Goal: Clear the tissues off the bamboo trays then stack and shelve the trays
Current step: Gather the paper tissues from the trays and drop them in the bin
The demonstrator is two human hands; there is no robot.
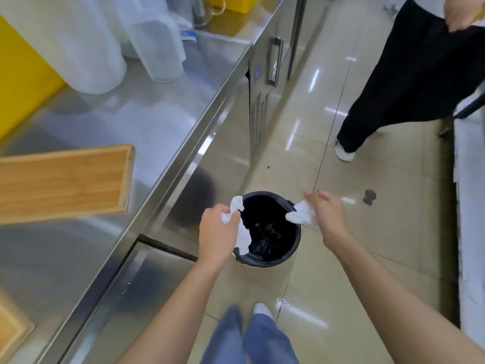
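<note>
My left hand grips a crumpled white tissue over the left rim of a round black bin on the floor. My right hand holds a second white tissue over the bin's right rim. A bamboo tray lies bare on the steel counter at the left. The corner of another bamboo tray shows at the lower left edge of the view.
White plastic containers and a yellow board stand at the back of the counter. A steel cabinet with a handle is beyond the bin. Another person in black trousers stands on the tiled floor at the right.
</note>
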